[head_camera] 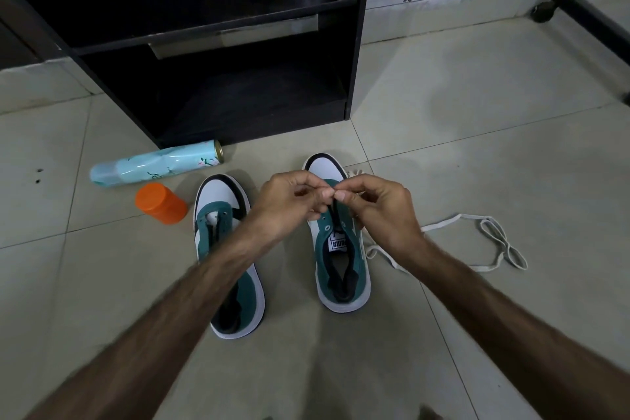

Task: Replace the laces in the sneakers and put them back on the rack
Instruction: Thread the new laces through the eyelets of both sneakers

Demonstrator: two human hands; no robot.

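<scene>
Both hands (293,201) (378,211) are pinching the lace (491,235) over the right shoe (337,249), threading its far holes. Next it is needing a pull through.

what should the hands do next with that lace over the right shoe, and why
Probably feed the lace tip down into a front eyelet of the right sneaker. Both the left hand and right hand pinch the white lace above its toe end, and its eyelets look empty.
</scene>
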